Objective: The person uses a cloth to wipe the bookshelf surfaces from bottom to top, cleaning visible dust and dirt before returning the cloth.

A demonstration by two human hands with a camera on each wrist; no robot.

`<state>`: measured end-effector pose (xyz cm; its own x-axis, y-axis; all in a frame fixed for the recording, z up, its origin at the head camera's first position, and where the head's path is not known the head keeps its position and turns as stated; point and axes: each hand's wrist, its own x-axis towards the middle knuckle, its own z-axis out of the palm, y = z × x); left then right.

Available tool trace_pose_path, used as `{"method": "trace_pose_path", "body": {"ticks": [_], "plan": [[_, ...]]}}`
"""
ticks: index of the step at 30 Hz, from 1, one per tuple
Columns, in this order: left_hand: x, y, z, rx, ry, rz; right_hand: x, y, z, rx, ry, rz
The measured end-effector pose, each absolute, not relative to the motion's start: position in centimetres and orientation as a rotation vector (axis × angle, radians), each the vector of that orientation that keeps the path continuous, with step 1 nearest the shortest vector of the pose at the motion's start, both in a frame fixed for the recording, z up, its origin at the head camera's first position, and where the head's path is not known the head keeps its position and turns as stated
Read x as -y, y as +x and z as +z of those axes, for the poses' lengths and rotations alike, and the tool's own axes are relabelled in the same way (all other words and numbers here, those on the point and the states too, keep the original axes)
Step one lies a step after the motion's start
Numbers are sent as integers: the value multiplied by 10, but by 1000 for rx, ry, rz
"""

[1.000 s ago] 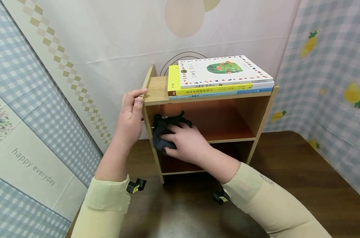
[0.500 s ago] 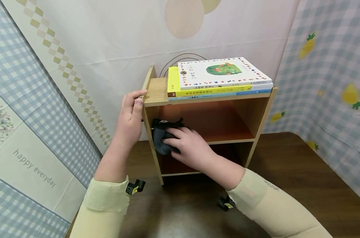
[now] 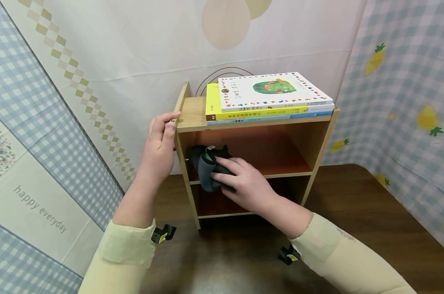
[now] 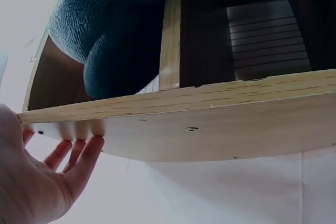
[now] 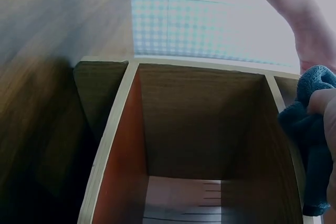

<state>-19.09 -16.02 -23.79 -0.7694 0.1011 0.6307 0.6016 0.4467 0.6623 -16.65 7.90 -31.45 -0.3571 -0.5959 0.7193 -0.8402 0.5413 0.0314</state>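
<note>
My left hand [image 3: 158,143] holds the upper front corner of the left side panel of a small wooden bookshelf [image 3: 192,112]. In the left wrist view its fingers [image 4: 86,156] lie against the outer face of that panel. My right hand [image 3: 245,183] grips a bunched dark blue-grey fuzzy cloth [image 3: 206,175] at the left front of the middle shelf. The cloth has a small pale label at its top and hangs down over the shelf's front edge. In the right wrist view the cloth [image 5: 310,129] shows at the right, beside a divider edge.
A stack of books [image 3: 273,92] lies on the bookshelf's top, a white one uppermost above a yellow one. The bookshelf stands on a brown wooden surface [image 3: 358,204]. Patterned curtains [image 3: 141,49] hang behind it and on both sides.
My right hand has drawn the cloth slightly to the right along the front of the middle shelf, away from the left panel. My left hand keeps its hold.
</note>
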Motion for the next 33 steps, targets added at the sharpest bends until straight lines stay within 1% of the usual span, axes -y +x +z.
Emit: {"method": "trace_pose_path", "body": {"ticks": [6, 13, 25, 33], "plan": [[161, -186, -241, 2209, -581, -1333, -89, -165, -316, 2036, 1128, 498], [165, -178, -255, 2268, -533, -1417, -104, -161, -320, 1957, 1118, 529], [166, -172, -298, 2469, -387, -1476, -136, -142, -323, 1924, 1065, 573], [164, -165, -325, 2525, -325, -1482, -159, -129, -320, 1742, 1027, 575]]}}
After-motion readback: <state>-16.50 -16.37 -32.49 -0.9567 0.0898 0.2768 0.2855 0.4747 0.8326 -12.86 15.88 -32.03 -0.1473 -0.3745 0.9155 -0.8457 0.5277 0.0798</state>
